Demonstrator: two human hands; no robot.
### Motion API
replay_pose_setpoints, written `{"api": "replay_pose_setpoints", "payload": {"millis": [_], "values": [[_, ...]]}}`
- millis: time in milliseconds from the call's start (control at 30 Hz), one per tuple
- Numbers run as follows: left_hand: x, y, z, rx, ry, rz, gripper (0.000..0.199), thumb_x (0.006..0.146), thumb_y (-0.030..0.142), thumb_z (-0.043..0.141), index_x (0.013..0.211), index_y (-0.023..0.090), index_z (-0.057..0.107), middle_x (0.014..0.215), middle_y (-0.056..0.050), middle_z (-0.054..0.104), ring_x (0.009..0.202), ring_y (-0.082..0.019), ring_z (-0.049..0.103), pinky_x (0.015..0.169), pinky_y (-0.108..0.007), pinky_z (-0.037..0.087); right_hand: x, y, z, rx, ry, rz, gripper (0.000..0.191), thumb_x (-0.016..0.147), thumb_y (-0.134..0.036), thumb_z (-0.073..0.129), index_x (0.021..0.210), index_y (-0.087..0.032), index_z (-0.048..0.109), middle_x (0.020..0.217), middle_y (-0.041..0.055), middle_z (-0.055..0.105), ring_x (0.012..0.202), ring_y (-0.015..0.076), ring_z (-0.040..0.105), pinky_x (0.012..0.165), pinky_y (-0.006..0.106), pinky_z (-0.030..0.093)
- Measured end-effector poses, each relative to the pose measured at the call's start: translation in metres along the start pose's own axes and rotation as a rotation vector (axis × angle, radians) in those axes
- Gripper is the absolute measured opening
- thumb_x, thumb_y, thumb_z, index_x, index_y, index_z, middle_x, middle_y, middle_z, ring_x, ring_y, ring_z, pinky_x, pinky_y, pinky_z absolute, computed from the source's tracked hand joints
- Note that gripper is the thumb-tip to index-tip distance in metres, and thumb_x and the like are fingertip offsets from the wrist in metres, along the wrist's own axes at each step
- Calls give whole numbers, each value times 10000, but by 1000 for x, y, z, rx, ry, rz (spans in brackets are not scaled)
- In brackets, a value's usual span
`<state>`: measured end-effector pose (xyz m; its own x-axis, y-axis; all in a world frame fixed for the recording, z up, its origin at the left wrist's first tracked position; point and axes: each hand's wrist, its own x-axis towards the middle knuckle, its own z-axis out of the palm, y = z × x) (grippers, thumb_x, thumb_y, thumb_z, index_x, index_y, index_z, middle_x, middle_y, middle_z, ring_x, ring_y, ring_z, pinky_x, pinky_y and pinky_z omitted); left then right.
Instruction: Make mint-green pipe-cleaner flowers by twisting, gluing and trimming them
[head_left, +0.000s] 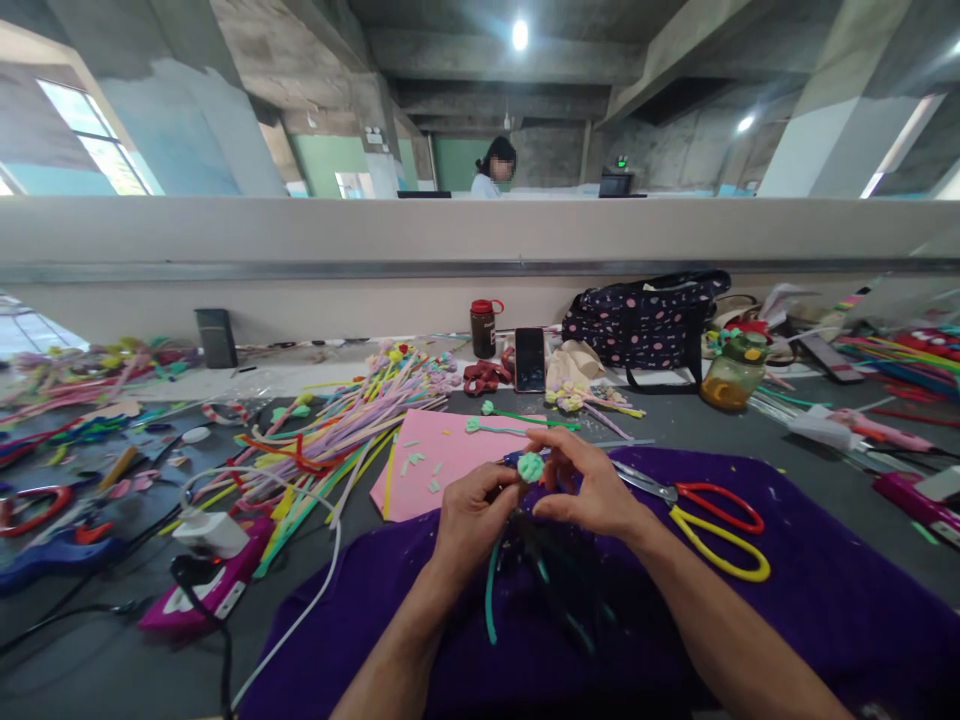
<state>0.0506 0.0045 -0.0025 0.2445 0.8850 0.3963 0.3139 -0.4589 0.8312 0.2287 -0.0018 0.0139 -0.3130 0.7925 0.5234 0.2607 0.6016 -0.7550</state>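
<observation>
Well, the left hand [480, 503] pinches the green flower [531, 467] from below, hiding its neck. The right hand [596, 488] curls beside it, thumb and fingers apart. A blue thing [513, 458] peeks out behind, too covered to name. Scissors [664, 491] lie by the right wrist.

purple cloth [345, 610]; pink sheet [420, 455]; scissors [675, 492] with red and yellow handles; dark bag [637, 325], pink-dotted.
</observation>
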Motion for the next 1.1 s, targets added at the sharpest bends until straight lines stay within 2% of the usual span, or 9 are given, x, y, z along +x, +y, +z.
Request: {"api": "replay_pose_setpoints", "payload": {"millis": [100, 200, 333, 467, 700, 900, 1100], "values": [[1, 4, -3, -91, -14, -46, 157, 740, 271, 565, 645, 155, 613, 606, 9, 532, 566, -101, 460, 538, -208, 345, 0, 0, -4, 165, 35, 34, 475, 723, -353, 623, 1162, -209, 514, 1003, 54, 568, 622, 104, 515, 528, 228, 393], [1, 7, -4, -243, -90, -166, 228, 754, 321, 558, 614, 143, 582, 525, 29, 458, 476, -71, 381, 468, -196, 287, 1, 1, -6, 326, 75, 128, 303, 796, -328, 523, 1042, -167, 595, 852, 46, 605, 570, 92, 497, 505, 223, 368], [1, 4, -5, -456, -249, -314, 269, 764, 382, 547, 699, 128, 604, 580, 0, 536, 417, -50, 362, 418, -191, 252, 3, 2, -3, 413, 107, 232, 240, 785, -293, 547, 950, -143, 635, 676, 12, 592, 480, 68, 451, 445, 202, 312], [1, -1, -4, -562, -306, -390, 283, 756, 399, 560, 755, 122, 615, 581, -4, 544, 378, -35, 343, 394, -184, 231, 4, 1, 0, 456, 99, 252, 258, 730, -287, 618, 955, -161, 622, 756, 13, 599, 534, 73, 484, 479, 201, 362], [1, 2, -3, -449, -277, -354, 301, 737, 406, 581, 639, 122, 583, 530, 14, 501, 394, -40, 335, 402, -187, 231, 4, 3, 3, 370, 114, 215, 365, 699, -274, 645, 1044, -183, 568, 859, 17, 563, 587, 76, 474, 521, 206, 375], [2, 0, -2, -328, -248, -246, 263, 764, 356, 552, 657, 122, 607, 580, -8, 531, 518, -89, 442, 506, -210, 327, 3, 7, 6, 172, 127, 220, 353, 704, -235, 625, 1048, -184, 566, 868, 16, 564, 554, 69, 451, 507, 204, 363], [2, 1, -1, -254, -202, -191, 238, 761, 332, 546, 693, 122, 633, 604, -12, 540, 566, -110, 463, 542, -224, 350, 5, 6, 6, 130, 137, 240, 344, 708, -219, 601, 1048, -180, 560, 873, 17, 576, 554, 71, 463, 503, 203, 367]]}}
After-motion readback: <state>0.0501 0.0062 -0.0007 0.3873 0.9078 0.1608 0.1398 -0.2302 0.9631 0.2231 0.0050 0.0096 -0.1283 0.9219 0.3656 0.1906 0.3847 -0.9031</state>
